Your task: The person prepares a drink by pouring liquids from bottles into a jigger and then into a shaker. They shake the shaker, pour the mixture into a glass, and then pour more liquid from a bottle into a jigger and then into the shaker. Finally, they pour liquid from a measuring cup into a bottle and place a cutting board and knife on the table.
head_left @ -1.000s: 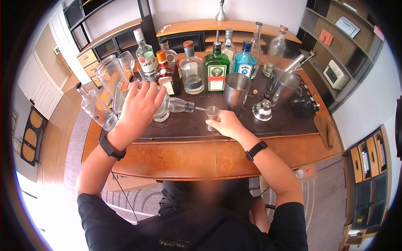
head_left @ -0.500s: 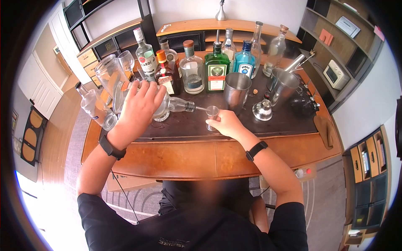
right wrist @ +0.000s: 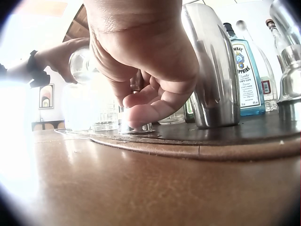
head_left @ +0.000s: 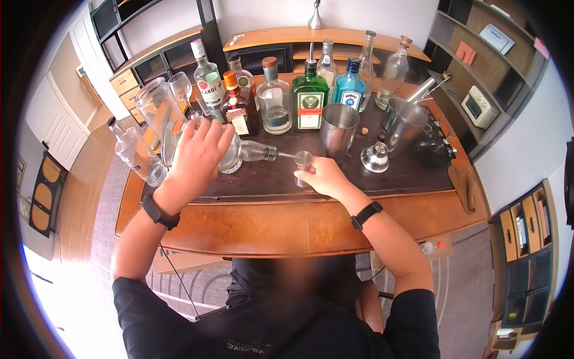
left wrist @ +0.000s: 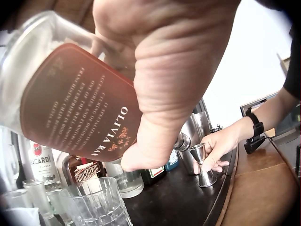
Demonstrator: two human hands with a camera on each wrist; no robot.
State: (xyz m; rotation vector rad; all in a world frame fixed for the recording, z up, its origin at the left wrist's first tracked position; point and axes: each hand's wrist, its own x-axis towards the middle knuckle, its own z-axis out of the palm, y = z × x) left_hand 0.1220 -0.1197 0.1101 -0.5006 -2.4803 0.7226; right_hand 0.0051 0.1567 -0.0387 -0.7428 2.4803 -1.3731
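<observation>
My left hand point(head_left: 200, 149) grips a clear glass bottle point(left wrist: 35, 37) with a reddish-brown label, tipped almost level. Its neck point(head_left: 257, 151) points right, and the pourer spout point(left wrist: 182, 141) reaches the mouth of a small steel jigger point(left wrist: 205, 178). My right hand point(head_left: 326, 178) pinches that double-ended jigger around its middle, upright on the dark table mat. In the right wrist view, the fingers hide most of the jigger. A cut-glass tumbler point(left wrist: 97, 202) stands below the tipped bottle.
Behind my hands stand a green Jägermeister bottle point(head_left: 310, 99), a blue gin bottle point(head_left: 349, 90), and several others. A steel shaker tin point(head_left: 339, 131) is just beyond my right hand, with a shaker top point(head_left: 375, 158) to its right. A clear bottle point(head_left: 134, 152) stands far left.
My left hand has shifted very slightly, and the orange patch of label beside its fingers no longer shows. The spout stays at the jigger; my right hand holds still.
</observation>
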